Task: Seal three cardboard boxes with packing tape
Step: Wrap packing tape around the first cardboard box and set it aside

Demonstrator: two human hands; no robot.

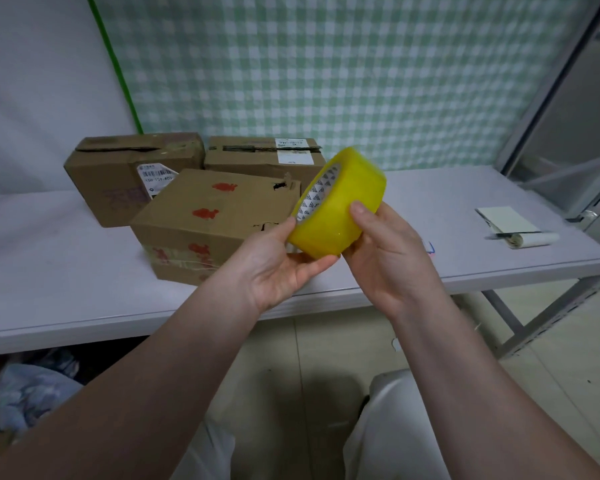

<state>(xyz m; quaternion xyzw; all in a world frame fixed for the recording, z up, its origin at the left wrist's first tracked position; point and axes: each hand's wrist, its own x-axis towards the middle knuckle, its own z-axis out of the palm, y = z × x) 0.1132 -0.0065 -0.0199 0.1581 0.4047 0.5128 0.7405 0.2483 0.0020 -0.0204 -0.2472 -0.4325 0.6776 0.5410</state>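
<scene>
Right, both hands are up in front of the table (66, 271), and the yellow tape roll (340, 206) is held in the air between them, above the table's near edge and tilted so its printed white core faces up and to the left. The left hand (278, 268) grips it from below: thumb against the rim on the core side, fingers curled under the bottom of the roll. The right hand (385, 254) grips the other side, thumb laid flat on the glossy yellow outer band, the remaining fingers wrapped round behind where they can't be seen. Behind the roll, three cardboard boxes stand on the table. The front box (215, 216) is nearest, angled, with red blotches on its top, a ragged tear near its far right corner and a band of old tape round its lower side. The left rear box (118, 174) carries a barcode label on its front face; the right rear box (257, 155) sits just beside it, with a white label on top. Whether the front box touches either of them I cannot tell. Over on the right, well apart from the boxes, lie a pale notepad (506, 218) and a small white paper roll (530, 239) just in front of it. A green-and-white checked curtain (326, 64) hangs behind.
</scene>
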